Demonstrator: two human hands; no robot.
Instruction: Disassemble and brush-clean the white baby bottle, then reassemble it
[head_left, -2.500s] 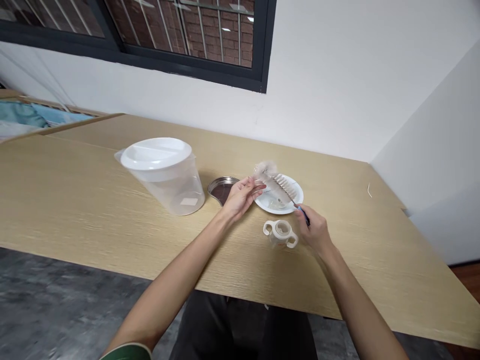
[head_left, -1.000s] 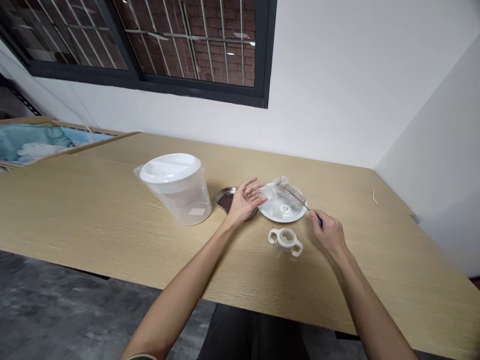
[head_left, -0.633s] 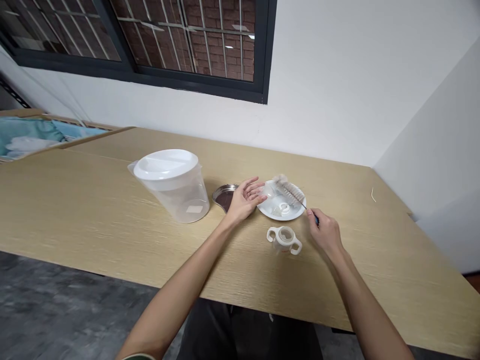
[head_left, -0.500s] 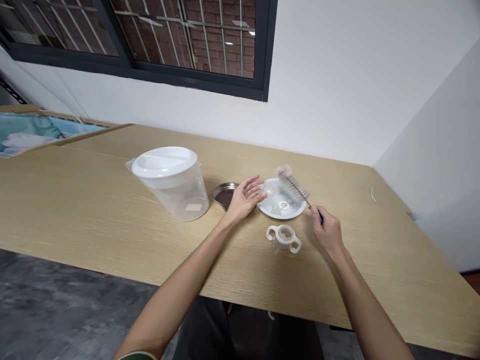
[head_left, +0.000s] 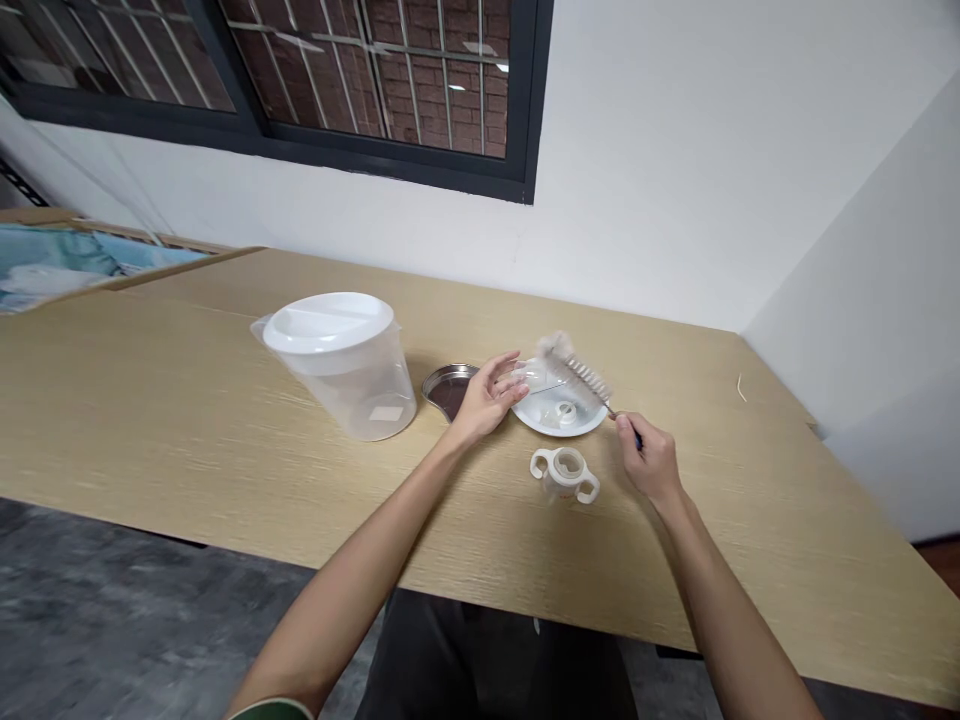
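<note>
My right hand (head_left: 649, 455) is closed around the dark blue handle of a bottle brush (head_left: 583, 376). The brush's pale bristles point up and left, over a white bowl (head_left: 576, 430). Beside the bowl's left side, my left hand (head_left: 491, 393) has its fingers curled around a clear plastic cover (head_left: 536, 375), whose exact shape is hard to make out. In the bowl lies a small white ring-shaped part (head_left: 566, 412). A clear baby bottle (head_left: 566, 472) with two white handles stands uncapped in front of the bowl.
A clear pitcher (head_left: 345, 385) with a white lid stands to the left. Partly behind my left hand is a steel kidney dish (head_left: 448, 388). A thin white strip (head_left: 741, 388) lies at the right. Wall and window rise behind the table.
The brush has shifted slightly left, bringing its bristles nearer the clear cover. My left hand has barely moved and keeps hold of the cover.
</note>
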